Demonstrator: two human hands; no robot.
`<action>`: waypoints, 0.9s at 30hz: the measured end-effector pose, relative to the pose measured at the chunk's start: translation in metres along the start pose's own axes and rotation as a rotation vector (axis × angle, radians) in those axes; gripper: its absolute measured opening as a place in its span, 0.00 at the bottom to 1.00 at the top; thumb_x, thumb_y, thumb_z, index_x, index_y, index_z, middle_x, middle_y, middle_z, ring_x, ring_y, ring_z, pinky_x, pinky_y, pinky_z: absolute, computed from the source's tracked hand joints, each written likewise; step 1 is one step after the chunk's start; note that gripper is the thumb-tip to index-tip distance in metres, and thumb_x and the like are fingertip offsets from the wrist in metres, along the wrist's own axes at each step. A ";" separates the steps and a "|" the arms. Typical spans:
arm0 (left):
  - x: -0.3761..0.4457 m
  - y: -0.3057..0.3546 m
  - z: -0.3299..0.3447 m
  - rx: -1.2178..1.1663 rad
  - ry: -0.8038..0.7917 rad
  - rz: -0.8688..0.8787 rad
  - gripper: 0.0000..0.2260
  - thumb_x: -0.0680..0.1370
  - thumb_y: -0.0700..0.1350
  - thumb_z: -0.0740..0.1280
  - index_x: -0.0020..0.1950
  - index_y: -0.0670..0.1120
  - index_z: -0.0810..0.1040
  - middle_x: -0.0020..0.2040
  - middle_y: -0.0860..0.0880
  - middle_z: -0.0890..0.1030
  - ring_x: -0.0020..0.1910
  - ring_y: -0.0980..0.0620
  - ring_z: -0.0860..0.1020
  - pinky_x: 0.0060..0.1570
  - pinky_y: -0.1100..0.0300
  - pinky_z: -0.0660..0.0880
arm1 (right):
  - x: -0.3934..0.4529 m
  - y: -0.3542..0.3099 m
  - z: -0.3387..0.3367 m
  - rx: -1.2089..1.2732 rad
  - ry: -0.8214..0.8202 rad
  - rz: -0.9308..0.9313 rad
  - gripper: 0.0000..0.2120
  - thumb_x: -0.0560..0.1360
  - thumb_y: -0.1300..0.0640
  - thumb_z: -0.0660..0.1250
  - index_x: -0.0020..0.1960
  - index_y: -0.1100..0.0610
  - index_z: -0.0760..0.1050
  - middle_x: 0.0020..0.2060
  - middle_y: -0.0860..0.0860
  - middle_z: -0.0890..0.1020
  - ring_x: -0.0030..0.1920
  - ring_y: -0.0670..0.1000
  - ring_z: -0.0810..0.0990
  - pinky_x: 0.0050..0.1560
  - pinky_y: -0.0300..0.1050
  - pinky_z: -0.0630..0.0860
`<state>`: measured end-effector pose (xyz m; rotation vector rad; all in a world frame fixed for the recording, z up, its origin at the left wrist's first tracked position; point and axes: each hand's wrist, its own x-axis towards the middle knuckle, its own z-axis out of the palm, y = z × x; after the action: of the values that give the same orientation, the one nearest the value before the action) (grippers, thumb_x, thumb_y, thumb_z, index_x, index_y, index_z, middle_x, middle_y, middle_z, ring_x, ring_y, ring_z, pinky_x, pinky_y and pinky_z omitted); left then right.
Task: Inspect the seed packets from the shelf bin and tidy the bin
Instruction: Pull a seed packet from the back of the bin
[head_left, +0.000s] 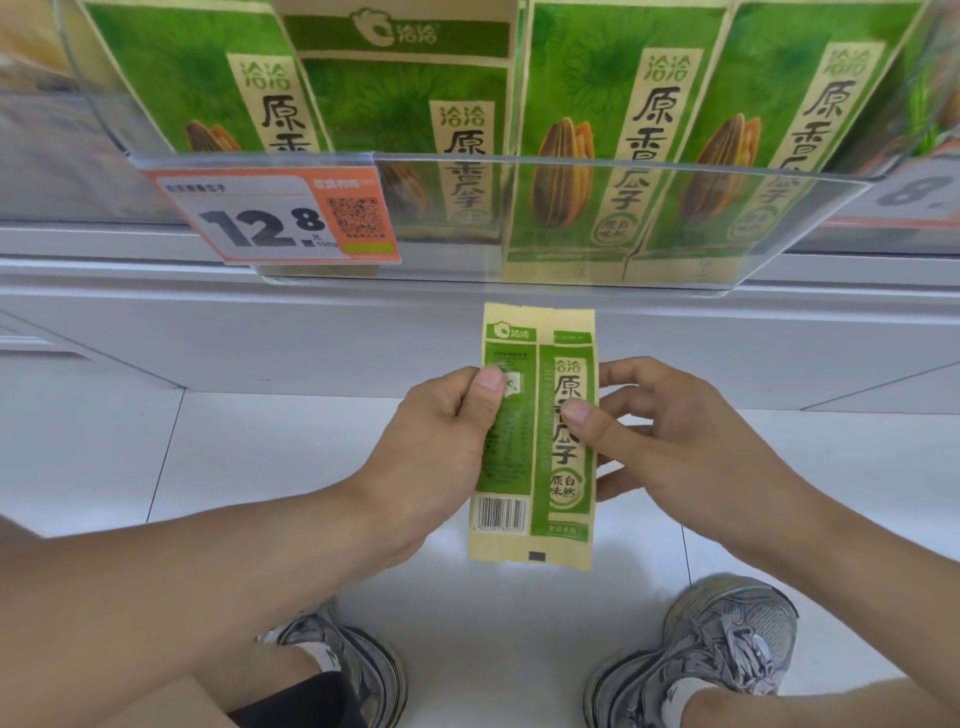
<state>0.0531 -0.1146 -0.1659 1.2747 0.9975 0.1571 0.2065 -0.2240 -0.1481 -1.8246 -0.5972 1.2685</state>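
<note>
**Seed packet held side-on below the shelf bin**

A narrow green and cream paper seed packet (535, 431) was held upright in front of the person, below the near edge of the clear plastic shelf bin (519, 161), well apart from it. Its side gusset faced the camera, with a barcode low on the left panel and large dark characters down the right panel.

The left hand (441, 431) pinched the packet's left edge, thumb on the near face and fingers curled behind. The right hand (660, 436) gripped the right edge, thumb pressed on the printed characters and fingers spread behind the packet.

In the bin, four larger green seed packets with sunflower-seed pictures (597, 130) stood in a row, leaning back. An orange and white price tag reading 12.8 (270, 213) was clipped to the bin's front at the left.

Near the bottom, two grey lace-up sneakers (701, 654) stood on the white tiled floor (260, 467).
</note>
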 end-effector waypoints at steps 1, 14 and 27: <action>0.000 0.000 -0.001 0.009 -0.005 0.000 0.19 0.85 0.51 0.57 0.56 0.40 0.81 0.50 0.42 0.86 0.51 0.41 0.84 0.52 0.49 0.83 | 0.000 0.001 0.000 0.013 -0.007 0.012 0.22 0.69 0.45 0.73 0.59 0.53 0.76 0.42 0.52 0.86 0.42 0.54 0.87 0.42 0.54 0.85; -0.001 0.006 -0.013 0.009 -0.188 -0.158 0.10 0.83 0.36 0.64 0.63 0.44 0.73 0.46 0.48 0.87 0.46 0.47 0.86 0.39 0.53 0.81 | 0.005 0.002 -0.007 0.107 -0.050 0.111 0.19 0.73 0.59 0.76 0.61 0.58 0.76 0.45 0.58 0.85 0.43 0.58 0.87 0.42 0.52 0.85; -0.001 0.010 -0.012 0.035 -0.054 -0.152 0.15 0.82 0.42 0.67 0.67 0.44 0.70 0.53 0.45 0.84 0.42 0.50 0.85 0.38 0.54 0.83 | 0.003 -0.003 -0.017 0.093 -0.236 0.180 0.24 0.70 0.78 0.73 0.61 0.59 0.78 0.46 0.62 0.86 0.45 0.62 0.87 0.43 0.51 0.85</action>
<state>0.0483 -0.1033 -0.1557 1.2238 1.0497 -0.0124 0.2238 -0.2262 -0.1444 -1.6941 -0.4989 1.6211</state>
